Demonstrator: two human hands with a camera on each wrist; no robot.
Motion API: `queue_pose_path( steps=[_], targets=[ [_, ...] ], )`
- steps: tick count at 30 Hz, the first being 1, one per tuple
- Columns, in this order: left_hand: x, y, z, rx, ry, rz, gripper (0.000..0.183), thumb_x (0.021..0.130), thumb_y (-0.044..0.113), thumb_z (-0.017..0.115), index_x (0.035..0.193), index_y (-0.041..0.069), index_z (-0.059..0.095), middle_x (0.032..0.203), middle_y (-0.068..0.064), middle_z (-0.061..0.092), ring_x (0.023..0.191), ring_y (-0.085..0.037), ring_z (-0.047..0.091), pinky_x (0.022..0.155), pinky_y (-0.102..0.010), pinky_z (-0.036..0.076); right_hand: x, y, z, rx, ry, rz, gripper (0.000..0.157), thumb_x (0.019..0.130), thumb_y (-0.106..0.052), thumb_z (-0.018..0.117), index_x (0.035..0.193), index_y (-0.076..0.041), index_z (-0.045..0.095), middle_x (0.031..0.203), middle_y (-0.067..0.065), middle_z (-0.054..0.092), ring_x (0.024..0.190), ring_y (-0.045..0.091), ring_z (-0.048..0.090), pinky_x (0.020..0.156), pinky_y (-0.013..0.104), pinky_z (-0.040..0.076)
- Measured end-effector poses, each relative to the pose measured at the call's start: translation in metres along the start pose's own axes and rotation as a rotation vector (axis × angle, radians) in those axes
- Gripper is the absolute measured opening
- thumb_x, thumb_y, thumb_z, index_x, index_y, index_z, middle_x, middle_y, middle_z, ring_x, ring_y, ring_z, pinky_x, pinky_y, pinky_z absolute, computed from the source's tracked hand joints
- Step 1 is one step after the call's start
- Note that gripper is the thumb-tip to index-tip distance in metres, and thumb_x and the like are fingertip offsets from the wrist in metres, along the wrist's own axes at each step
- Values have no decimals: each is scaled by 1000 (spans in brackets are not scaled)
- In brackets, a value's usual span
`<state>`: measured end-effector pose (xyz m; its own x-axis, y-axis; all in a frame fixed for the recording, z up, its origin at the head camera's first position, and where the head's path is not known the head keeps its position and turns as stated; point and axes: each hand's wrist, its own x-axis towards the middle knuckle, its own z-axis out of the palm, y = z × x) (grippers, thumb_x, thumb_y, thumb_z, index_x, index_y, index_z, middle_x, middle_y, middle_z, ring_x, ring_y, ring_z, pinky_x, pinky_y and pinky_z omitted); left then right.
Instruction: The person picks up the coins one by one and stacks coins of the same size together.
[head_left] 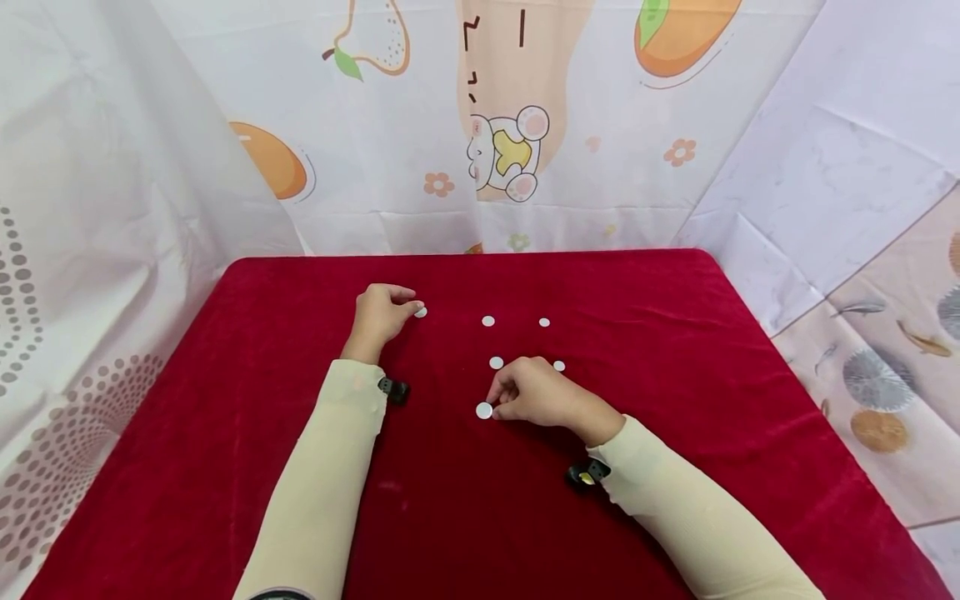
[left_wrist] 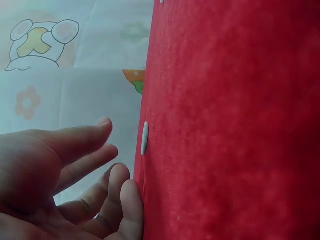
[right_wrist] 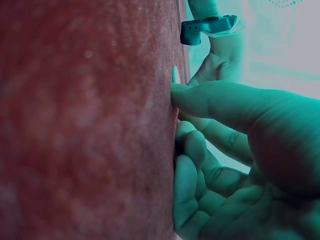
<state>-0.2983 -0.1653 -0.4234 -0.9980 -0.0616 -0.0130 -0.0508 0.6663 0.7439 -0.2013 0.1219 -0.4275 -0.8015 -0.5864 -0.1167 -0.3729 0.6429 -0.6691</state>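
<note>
Several small white round discs lie flat on the red cloth. My left hand is over the far left disc, its thumb tip overlapping that disc's edge in the head view. In the left wrist view, the thumb and fingers are spread, and a gap separates them from a disc seen edge-on. My right hand holds the nearest disc by its right edge, between thumb and index finger. The right wrist view has the thumb tip at a disc, with the other fingers curled against the cloth.
Two more discs, a middle one and a right one, lie in the far row. Another disc sits just beyond my right hand, which partly hides a disc. Patterned curtains enclose the red-covered table.
</note>
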Motion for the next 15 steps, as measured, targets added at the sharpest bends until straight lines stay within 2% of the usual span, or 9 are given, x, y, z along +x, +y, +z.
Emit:
queue_pose_path(
  steps=[5, 15],
  targets=[
    [3, -4, 1, 18, -13, -5, 39, 96, 26, 75, 132, 9, 72, 132, -14, 69, 129, -35, 56, 104, -50, 51, 0, -2, 0, 10, -4, 12, 13, 82, -10, 85, 87, -21, 79, 74, -12, 70, 72, 7, 65, 67, 26, 55],
    [6, -4, 1, 104, -81, -8, 43, 96, 28, 75, 133, 7, 70, 131, -17, 69, 126, -35, 59, 106, -51, 48, -1, -2, -1, 27, -11, 16, 12, 83, -10, 84, 87, -21, 79, 75, -12, 71, 73, 8, 66, 68, 28, 55]
  ],
)
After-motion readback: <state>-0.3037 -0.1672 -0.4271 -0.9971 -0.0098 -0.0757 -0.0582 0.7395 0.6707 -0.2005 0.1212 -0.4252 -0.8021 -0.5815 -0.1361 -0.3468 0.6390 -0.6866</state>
